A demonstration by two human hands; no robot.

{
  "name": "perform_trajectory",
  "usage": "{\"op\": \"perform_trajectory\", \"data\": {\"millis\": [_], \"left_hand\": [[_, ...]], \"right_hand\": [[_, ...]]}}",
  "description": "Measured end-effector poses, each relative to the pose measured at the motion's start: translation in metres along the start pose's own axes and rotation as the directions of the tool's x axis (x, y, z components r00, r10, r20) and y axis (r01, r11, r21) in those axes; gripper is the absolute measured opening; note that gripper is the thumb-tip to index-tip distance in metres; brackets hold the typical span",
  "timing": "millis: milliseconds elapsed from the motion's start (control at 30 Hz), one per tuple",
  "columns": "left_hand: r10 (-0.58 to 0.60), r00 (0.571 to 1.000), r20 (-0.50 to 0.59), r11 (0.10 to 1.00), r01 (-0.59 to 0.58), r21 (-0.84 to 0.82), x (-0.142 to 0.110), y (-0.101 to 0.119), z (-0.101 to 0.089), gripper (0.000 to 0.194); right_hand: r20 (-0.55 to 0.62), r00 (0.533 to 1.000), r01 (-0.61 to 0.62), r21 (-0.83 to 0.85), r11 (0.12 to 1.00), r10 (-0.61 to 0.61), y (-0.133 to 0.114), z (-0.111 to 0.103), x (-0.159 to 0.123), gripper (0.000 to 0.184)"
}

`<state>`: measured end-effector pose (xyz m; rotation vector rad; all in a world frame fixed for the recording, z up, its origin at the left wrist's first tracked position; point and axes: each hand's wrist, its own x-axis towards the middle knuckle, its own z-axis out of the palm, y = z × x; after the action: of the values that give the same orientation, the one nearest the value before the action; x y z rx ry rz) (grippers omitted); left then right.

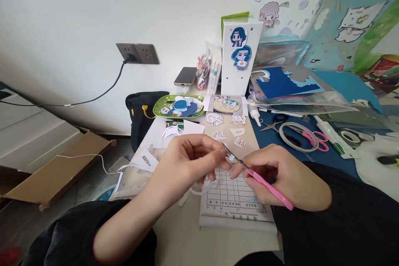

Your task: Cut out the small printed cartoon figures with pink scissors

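White paper [230,156] was pinched in the fingers of the left hand [190,160], above a printed grid sheet [233,195] on the tabletop [177,239]. Pink-handled scissors [270,189] were gripped in the fingers of the right hand [280,174], the blades angled far and left, up against the paper. Small line-drawn cutouts [215,119] were spread beyond the hands. A green-rimmed tray [158,110] of blue and white cutouts was placed at the far left, and black-handled scissors [272,127] were laid to the right.
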<state>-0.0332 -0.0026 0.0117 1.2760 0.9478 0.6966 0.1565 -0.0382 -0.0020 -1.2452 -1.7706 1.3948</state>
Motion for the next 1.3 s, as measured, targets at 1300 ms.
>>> {"op": "perform_trajectory", "data": {"millis": [1300], "left_hand": [[-0.02, 0.998, 0.063, 0.994, 0.026, -0.104, -0.0039, -0.0022, 0.0029, 0.015]], "right_hand": [[0.048, 0.998, -0.053, 0.047, 0.998, 0.05, -0.001, 0.0007, -0.0023, 0.023]]}}
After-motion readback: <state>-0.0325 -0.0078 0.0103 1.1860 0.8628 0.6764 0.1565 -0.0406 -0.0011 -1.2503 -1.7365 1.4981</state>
